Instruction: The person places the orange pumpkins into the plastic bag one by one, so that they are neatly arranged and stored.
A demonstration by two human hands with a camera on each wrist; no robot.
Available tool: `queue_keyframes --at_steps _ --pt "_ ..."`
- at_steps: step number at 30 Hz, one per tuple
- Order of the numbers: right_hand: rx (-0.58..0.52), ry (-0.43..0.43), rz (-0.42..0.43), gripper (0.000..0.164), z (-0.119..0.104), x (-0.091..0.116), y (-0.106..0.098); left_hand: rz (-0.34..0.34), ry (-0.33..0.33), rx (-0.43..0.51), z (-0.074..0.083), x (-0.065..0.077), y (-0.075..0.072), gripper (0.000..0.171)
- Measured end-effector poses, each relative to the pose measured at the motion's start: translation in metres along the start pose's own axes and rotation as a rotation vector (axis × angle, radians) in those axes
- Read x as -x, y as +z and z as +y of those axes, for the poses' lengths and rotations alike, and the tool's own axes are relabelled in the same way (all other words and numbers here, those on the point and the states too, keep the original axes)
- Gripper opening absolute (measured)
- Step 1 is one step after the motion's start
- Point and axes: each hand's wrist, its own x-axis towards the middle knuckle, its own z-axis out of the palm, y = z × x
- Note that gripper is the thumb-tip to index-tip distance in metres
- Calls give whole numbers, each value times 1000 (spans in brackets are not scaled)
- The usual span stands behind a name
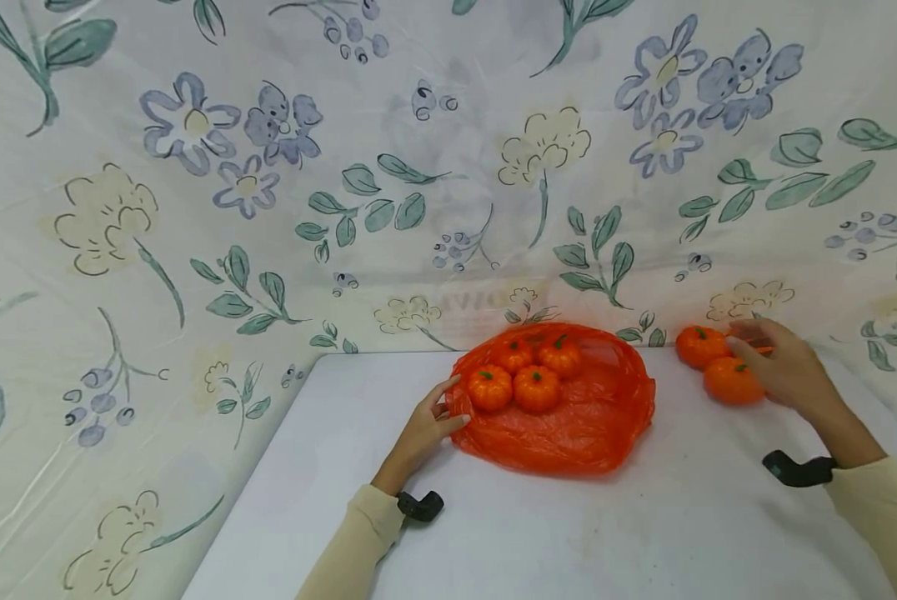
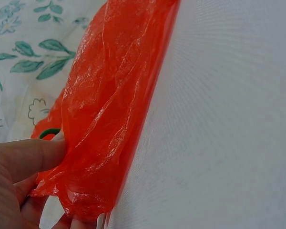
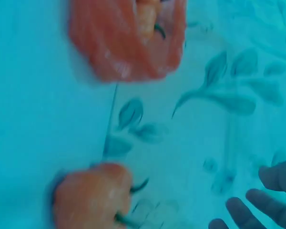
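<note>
Spread on the white table is a red plastic bag (image 1: 546,442) with its mouth facing up. Several small orange pumpkins (image 1: 536,389) with green stems lie in its left part. My left hand (image 1: 423,427) grips the bag's left edge; in the left wrist view the thumb (image 2: 35,156) presses the crinkled plastic (image 2: 102,114), with fingers partly hidden behind it. Over to the right, two more pumpkins (image 1: 732,382) sit side by side. My right hand (image 1: 782,367) hovers beside them, and the right wrist view shows its fingers (image 3: 279,179) spread and apart from the pumpkins (image 3: 90,198).
The white table (image 1: 328,500) ends at the back against a hanging cloth (image 1: 456,208) printed with flowers and leaves. A black strap device (image 1: 421,506) is on the left wrist and another (image 1: 797,468) on the right.
</note>
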Motion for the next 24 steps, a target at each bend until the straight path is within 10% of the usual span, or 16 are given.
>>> queue_keyframes --at_steps 8,15,24 --pt "56 202 158 59 82 10 -24 6 -24 -15 -1 0 -1 69" --pt "-138 335 3 95 196 -7 -8 -1 -18 -7 -1 -1 -1 69" --pt "-228 388 -138 97 134 13 -11 13 -10 -4 -1 0 -1 69"
